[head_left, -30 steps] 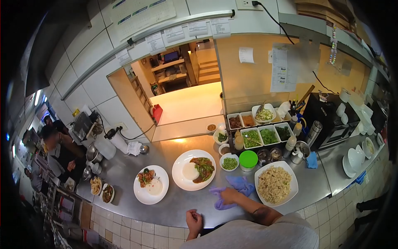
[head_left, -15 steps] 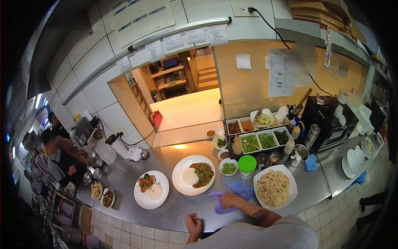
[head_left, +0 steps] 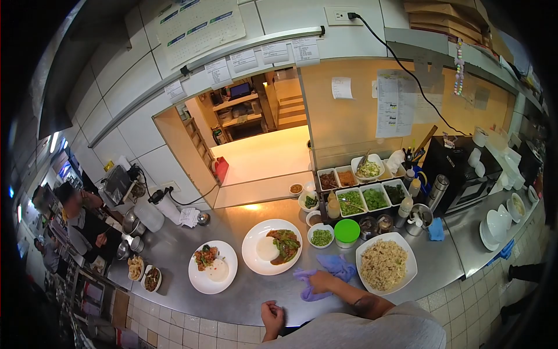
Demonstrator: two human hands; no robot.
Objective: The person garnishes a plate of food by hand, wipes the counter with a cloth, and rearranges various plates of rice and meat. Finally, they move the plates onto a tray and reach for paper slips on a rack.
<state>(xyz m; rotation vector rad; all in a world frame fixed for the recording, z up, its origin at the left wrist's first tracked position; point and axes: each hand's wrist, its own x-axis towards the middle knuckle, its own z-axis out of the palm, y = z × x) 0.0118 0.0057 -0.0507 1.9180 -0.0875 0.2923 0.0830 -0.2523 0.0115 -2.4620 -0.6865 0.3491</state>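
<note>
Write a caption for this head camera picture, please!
Right hand presses a purple cloth on the steel counter beside plated food.

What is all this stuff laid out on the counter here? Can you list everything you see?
Round plate with rice, meat and greens: 1, white, centre of the steel counter.
Round plate with orange-sauced food: 1, white, left of the centre plate.
Square plate of fried rice: 1, white, right.
Small bowl of chopped greens: 1, white, behind the cloth.
Green-lidded tub: 1, beside that bowl.
Garnish trays: several, white, by the wall.
Small side dishes: 2, far left edge.
Blue cloth: 1, right of the trays.
Co-worker: 1, dark clothes, far left.
Purple cloth: 1, front of the counter, under the right hand.
Left hand: resting on the counter's edge.
Right hand: pressing on the purple cloth.
</note>
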